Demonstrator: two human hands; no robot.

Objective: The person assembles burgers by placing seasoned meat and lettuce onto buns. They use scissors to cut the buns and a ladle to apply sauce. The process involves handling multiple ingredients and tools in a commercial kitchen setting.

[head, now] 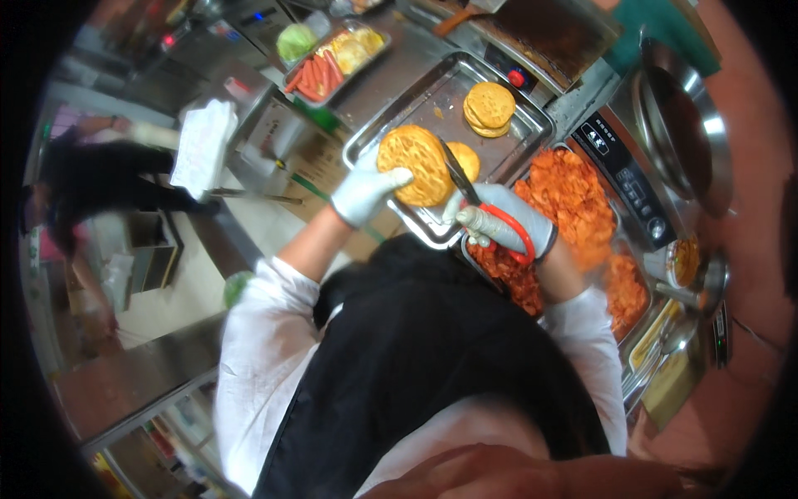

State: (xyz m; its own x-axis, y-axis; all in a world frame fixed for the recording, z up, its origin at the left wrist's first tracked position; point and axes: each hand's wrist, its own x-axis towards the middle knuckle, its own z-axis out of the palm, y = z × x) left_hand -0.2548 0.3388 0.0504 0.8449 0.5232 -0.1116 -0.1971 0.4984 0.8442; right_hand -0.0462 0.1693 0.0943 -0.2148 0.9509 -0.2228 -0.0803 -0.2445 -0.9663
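Note:
Gloved in white, my left hand (368, 190) grips a round golden flatbread (414, 163) by its left side, thumb on top. My right hand (508, 218), also gloved, holds scissors (519, 234) with red handles. Their dark blades point up and left, close against the right edge of the bread; whether they touch it is hard to tell. Below both hands lies a steel tray (399, 118). Another flatbread (464, 161) sits on it, partly hidden behind the blades. A small stack of flatbreads (489, 107) rests towards the tray's far right corner.
A pan of sausages (316, 75) and fried eggs stands at the far left, beside a cabbage (296, 42). Trays of red-sauced food (570, 199) lie at the right, near an induction cooker (629, 181) and a steel pan (679, 125). Another person (112, 162) is at the left.

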